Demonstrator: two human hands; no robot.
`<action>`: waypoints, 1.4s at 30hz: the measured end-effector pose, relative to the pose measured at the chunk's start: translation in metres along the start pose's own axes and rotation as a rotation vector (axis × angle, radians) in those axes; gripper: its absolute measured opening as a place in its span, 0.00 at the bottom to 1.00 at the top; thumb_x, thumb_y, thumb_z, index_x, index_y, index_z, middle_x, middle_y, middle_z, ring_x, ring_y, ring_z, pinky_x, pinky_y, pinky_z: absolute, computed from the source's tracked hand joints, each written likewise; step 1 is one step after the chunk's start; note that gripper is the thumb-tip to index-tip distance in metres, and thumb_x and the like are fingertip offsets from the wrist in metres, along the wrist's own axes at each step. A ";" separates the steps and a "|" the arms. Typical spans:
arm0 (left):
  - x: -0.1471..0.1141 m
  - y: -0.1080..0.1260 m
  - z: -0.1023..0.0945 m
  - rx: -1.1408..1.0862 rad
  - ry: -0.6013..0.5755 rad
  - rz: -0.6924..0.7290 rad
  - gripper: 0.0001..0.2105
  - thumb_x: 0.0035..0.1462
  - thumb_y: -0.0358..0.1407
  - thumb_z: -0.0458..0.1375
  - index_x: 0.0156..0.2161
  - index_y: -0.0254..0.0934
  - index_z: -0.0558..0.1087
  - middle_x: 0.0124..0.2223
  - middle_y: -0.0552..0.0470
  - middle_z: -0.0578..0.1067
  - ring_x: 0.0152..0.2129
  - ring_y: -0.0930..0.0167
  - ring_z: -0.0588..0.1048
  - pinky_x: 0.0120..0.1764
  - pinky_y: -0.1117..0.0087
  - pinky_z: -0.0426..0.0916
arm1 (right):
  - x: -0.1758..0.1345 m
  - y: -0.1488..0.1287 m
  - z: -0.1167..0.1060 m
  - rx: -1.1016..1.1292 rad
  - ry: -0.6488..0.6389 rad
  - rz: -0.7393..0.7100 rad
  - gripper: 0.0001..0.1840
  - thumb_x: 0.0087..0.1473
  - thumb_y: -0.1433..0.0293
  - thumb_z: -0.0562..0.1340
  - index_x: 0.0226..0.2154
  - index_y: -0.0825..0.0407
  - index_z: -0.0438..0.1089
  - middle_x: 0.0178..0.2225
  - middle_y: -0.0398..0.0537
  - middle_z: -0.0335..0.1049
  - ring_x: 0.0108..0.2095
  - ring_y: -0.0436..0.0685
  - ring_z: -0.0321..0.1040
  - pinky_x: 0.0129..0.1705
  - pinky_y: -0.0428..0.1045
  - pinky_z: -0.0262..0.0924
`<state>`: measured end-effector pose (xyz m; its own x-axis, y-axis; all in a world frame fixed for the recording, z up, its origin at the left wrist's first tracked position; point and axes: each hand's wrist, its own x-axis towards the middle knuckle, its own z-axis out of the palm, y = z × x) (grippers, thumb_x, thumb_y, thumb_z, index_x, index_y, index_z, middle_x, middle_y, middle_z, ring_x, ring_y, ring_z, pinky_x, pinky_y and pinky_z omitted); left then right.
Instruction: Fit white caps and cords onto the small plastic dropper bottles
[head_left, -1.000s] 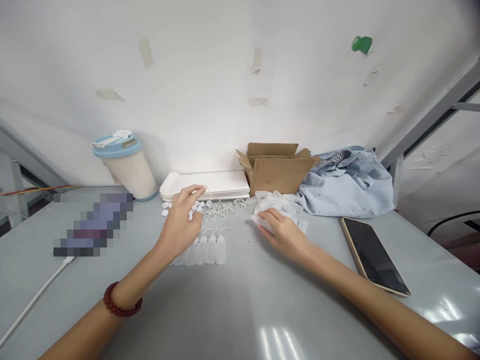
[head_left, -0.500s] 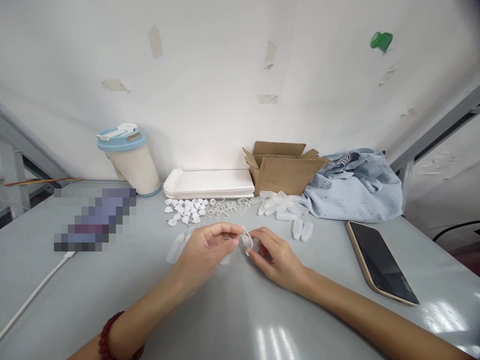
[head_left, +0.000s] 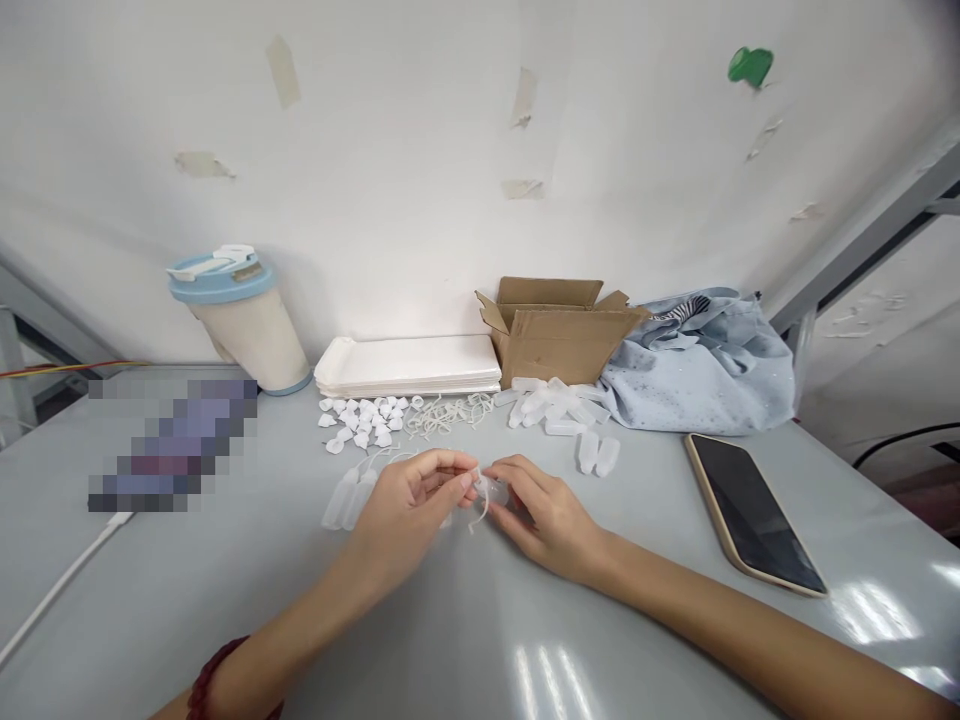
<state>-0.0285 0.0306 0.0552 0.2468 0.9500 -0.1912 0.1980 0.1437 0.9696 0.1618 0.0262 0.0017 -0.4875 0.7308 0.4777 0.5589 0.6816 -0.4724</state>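
Note:
My left hand (head_left: 420,495) is closed, fingertips pinching the top of a thin white cord loop (head_left: 482,508) whose end dangles. My right hand (head_left: 544,515) is closed round a small translucent plastic piece (head_left: 495,490), mostly hidden by its fingers. The two hands almost meet at this piece. Beside my left hand lie translucent plastic sleeves (head_left: 342,500) with cords on their ends, partly covered by the hand. Beyond are a heap of small white caps (head_left: 365,418), a tangle of white cord loops (head_left: 442,416) and a pile of loose translucent sleeves (head_left: 559,405).
At the back stand a tumbler (head_left: 251,325), a stack of white envelopes (head_left: 409,365), an open cardboard box (head_left: 562,345) and a pale blue cloth bag (head_left: 705,375). A phone (head_left: 754,515) lies right; a blurred device (head_left: 180,440) with a cable lies left.
My left fingertips have lowered and come closer to my right hand. The cord, earlier arched across the plastic piece, now hangs down in front of it. The camera view has shifted slightly.

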 end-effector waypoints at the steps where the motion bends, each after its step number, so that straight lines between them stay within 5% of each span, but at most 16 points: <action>1: 0.000 0.000 0.000 -0.006 0.005 -0.005 0.12 0.52 0.43 0.59 0.38 0.37 0.75 0.31 0.52 0.77 0.33 0.68 0.75 0.37 0.69 0.69 | 0.000 0.000 0.000 -0.005 0.000 0.005 0.14 0.60 0.70 0.54 0.49 0.53 0.61 0.41 0.55 0.69 0.27 0.51 0.66 0.28 0.48 0.66; 19: 0.001 0.001 -0.003 -0.168 -0.020 -0.213 0.13 0.50 0.42 0.62 0.38 0.36 0.73 0.30 0.52 0.77 0.32 0.69 0.75 0.37 0.70 0.65 | -0.001 0.001 0.002 -0.003 0.039 -0.062 0.13 0.60 0.72 0.54 0.49 0.52 0.59 0.40 0.55 0.68 0.30 0.52 0.68 0.29 0.48 0.67; 42: -0.002 -0.004 0.002 0.159 -0.061 0.029 0.09 0.55 0.42 0.56 0.32 0.39 0.74 0.23 0.56 0.72 0.23 0.71 0.70 0.30 0.71 0.64 | 0.001 0.000 0.000 -0.011 -0.007 -0.137 0.11 0.62 0.71 0.53 0.47 0.54 0.60 0.39 0.55 0.68 0.35 0.55 0.69 0.31 0.48 0.68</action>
<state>-0.0280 0.0274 0.0513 0.3107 0.9338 -0.1773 0.3365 0.0663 0.9393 0.1611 0.0271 0.0026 -0.5639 0.6315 0.5321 0.4945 0.7743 -0.3949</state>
